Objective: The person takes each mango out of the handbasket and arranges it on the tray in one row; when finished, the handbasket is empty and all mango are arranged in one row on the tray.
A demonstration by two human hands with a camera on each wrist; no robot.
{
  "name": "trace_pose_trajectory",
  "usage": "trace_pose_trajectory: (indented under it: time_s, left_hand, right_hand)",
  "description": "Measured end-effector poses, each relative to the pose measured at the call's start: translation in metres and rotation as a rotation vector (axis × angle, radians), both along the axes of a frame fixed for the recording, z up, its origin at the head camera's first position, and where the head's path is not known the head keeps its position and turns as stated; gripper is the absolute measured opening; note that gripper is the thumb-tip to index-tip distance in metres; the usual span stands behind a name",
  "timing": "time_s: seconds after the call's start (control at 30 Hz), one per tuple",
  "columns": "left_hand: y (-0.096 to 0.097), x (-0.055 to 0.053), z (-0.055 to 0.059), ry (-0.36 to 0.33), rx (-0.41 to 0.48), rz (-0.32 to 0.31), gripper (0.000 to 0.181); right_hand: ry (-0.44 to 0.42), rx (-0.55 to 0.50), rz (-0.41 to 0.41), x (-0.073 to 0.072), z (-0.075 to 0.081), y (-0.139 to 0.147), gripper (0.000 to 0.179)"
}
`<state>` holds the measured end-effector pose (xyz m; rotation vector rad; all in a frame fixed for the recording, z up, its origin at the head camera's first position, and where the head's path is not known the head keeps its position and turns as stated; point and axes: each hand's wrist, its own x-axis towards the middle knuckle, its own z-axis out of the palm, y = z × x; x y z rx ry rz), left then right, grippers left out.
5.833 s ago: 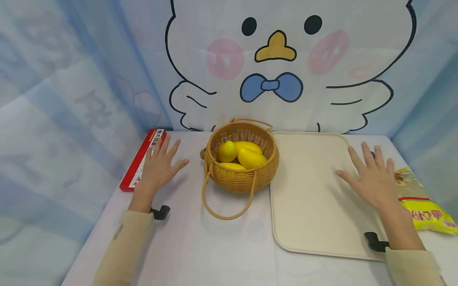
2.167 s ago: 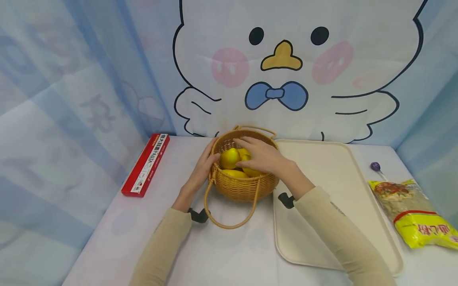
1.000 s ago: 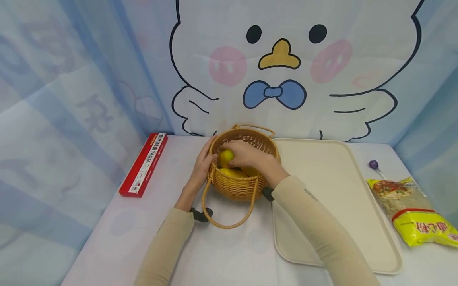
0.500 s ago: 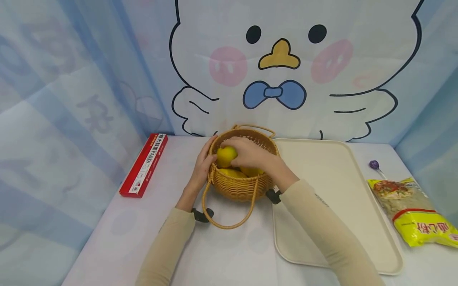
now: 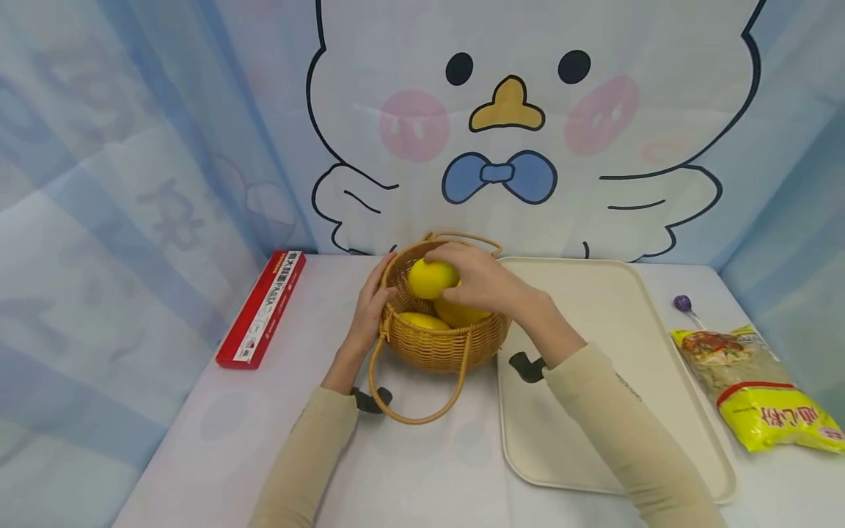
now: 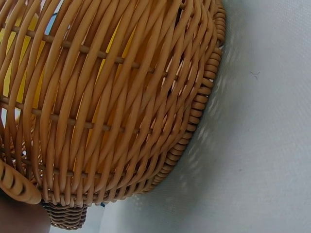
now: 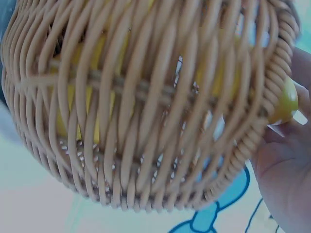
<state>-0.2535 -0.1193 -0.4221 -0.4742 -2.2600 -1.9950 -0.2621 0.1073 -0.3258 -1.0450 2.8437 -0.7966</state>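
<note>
A round wicker basket [image 5: 436,352] stands on the table with several yellow fruits in it. My right hand [image 5: 485,282] pinches a round yellow lemon [image 5: 429,279] between thumb and fingers, at the height of the basket's rim. Below it lie a large yellow mango-like fruit [image 5: 455,314] and another yellow fruit [image 5: 422,320]. My left hand [image 5: 367,312] holds the basket's left side, its thumb at the rim. In the right wrist view the lemon [image 7: 284,103] shows past the rim, next to the palm. The left wrist view is mostly filled by the woven wall [image 6: 112,107].
A beige tray [image 5: 594,411] lies right of the basket, under the right forearm. Farther right are a bag of noodles [image 5: 759,396] and a purple lollipop [image 5: 683,303]. A red pasta box [image 5: 260,308] lies at the left. The basket's looped handle [image 5: 419,422] hangs toward the front.
From spread apart over the table, both hands came to the basket. The right hand reached in, took hold of the lemon and has raised it to the rim. The left hand stays at the basket's side.
</note>
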Motion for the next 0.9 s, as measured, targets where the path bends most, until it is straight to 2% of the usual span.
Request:
trace_pose_trajectory:
  time_s: [0.13,0.23,0.3,0.47,0.57,0.7,0.9]
  left_hand:
    - [0.001,0.010,0.015,-0.010,-0.008,-0.010,0.065]
    - [0.001,0.009,0.015,-0.012,-0.005,-0.008,0.064]
    - [0.001,0.005,0.010,-0.010,0.007,-0.005,0.064]
    - [-0.001,-0.009,-0.014,0.025,0.014,0.021,0.061]
    - [0.000,-0.003,-0.006,0.023,0.008,0.017,0.061]
    - [0.002,0.011,0.014,0.001,0.005,-0.005,0.063]
    - [0.002,0.010,0.015,0.014,0.016,-0.015,0.063]
  right_hand:
    - [-0.007,-0.047,-0.014,0.002,0.005,0.009,0.055]
    - [-0.002,-0.080,-0.036,0.003,0.007,0.017,0.056]
    - [-0.003,-0.102,-0.056,0.003,0.008,0.022,0.058]
    - [0.012,-0.185,-0.091,0.004,0.008,0.036,0.056]
    - [0.043,-0.233,-0.107,0.005,0.007,0.046,0.056]
    - [0.109,-0.278,-0.143,0.006,0.006,0.058,0.056]
    - [0.196,-0.353,-0.224,0.004,-0.001,0.076,0.057]
